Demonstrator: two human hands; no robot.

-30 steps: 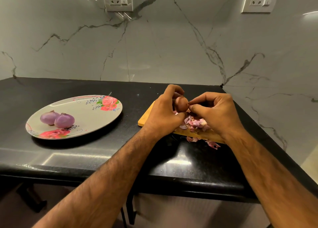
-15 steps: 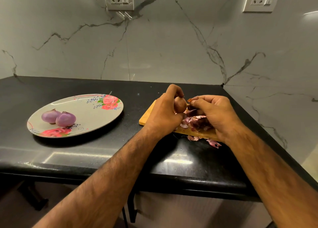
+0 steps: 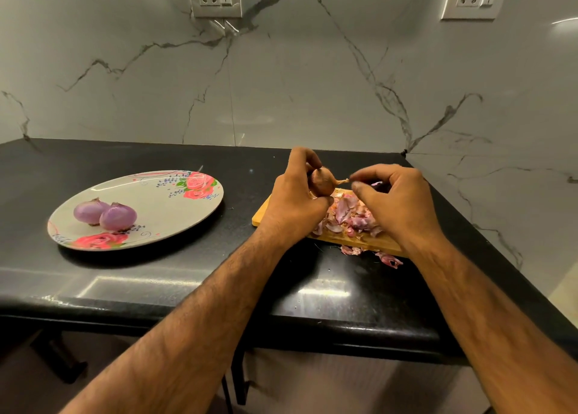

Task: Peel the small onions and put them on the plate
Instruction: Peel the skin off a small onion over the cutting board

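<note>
My left hand (image 3: 294,198) grips a small brown-skinned onion (image 3: 323,180) above the wooden cutting board (image 3: 350,241). The fingertips of my right hand (image 3: 397,201) pinch the dry tip (image 3: 342,181) that sticks out of the onion's right side. A heap of pink onion peels (image 3: 350,215) lies on the board under both hands. Two peeled purple onions (image 3: 106,215) sit side by side, touching, on the left part of the flowered plate (image 3: 175,213).
A few peel scraps (image 3: 369,254) lie on the black counter (image 3: 156,276) just in front of the board. Marble walls close the counter at the back and right, forming a corner behind the board. The counter's front edge runs below my forearms.
My right hand has drawn away to the right of the onion and now pinches its dry tip. The left hand has kept hold of the onion and turned it slightly.
</note>
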